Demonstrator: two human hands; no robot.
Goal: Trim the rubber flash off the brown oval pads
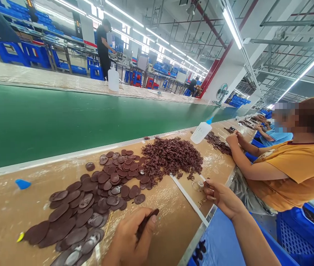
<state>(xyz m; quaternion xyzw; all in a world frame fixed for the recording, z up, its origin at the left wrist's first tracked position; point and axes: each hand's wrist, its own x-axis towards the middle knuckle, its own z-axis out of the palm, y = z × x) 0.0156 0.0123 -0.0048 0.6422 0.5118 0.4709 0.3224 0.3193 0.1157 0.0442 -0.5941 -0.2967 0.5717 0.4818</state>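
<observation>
My left hand is closed over the near edge of the table, pinching a dark brown oval disc held on edge between thumb and fingers. To the right, my right hand has its fingertips pressed together beside a small clear round dish. What those fingers pinch is too small to name; a dark bit and a short pale tip show there. Many flat brown oval discs lie heaped left of my hands. Beyond them sits a mound of small curly brown pieces.
A white strip crosses the tabletop between my hands. A squeeze bottle with blue cap stands tilted behind the mound. The green conveyor belt runs past. At right sits a co-worker in an orange shirt; below is a blue bin.
</observation>
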